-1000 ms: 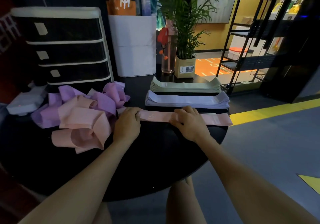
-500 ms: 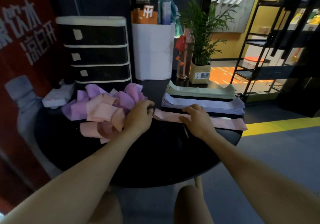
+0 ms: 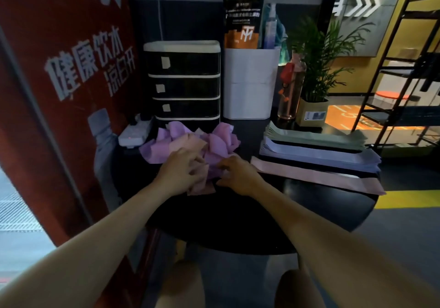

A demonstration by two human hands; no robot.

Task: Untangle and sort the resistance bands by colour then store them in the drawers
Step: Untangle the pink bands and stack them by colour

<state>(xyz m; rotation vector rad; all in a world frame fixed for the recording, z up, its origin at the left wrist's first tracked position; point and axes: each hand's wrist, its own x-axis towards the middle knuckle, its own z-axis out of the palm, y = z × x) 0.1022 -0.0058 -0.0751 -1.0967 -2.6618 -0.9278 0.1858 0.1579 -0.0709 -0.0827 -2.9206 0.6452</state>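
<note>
Here both hands sit on the tangled heap of bands (image 3: 190, 146) just in front of the drawer unit (image 3: 184, 81), left hand (image 3: 183, 169) with fingers curled into pink folds, right hand (image 3: 235, 172) touching its near-right edge, grip unclear.
</note>
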